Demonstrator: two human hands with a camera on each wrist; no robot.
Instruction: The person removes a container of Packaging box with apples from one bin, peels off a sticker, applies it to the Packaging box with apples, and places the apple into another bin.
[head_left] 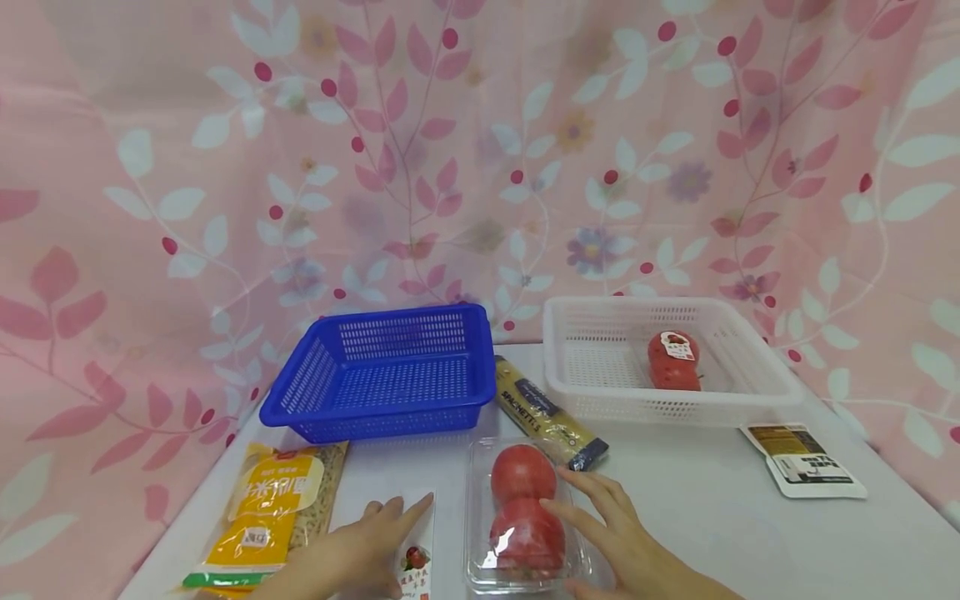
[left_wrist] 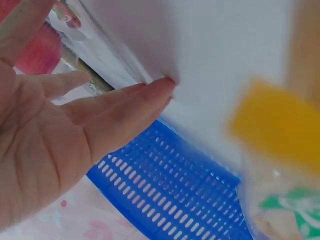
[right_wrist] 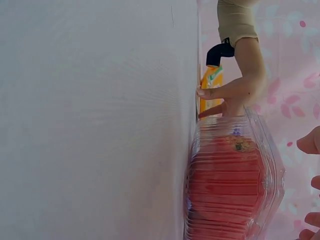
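A clear plastic box [head_left: 474, 533] holding two red apples [head_left: 525, 477] sits at the front middle of the table. My right hand [head_left: 626, 542] is at the box's right side with fingers spread; in the right wrist view its fingertips [right_wrist: 312, 182] appear apart from the lid. To the left of the box lies a white sheet of labels [head_left: 420, 533] with a printed red fruit. My left hand [head_left: 360, 550] rests on that sheet, index finger extended. In the left wrist view the fingertips [left_wrist: 162, 87] of that hand touch the white surface, with the palm visible.
A blue basket [head_left: 375, 421] and a white basket [head_left: 675, 404] stand behind; the white one contains a boxed, labelled red apple [head_left: 672, 367]. A spaghetti packet [head_left: 543, 412] lies between them. A yellow grain bag [head_left: 273, 508] is at left, a small pouch [head_left: 806, 462] at right.
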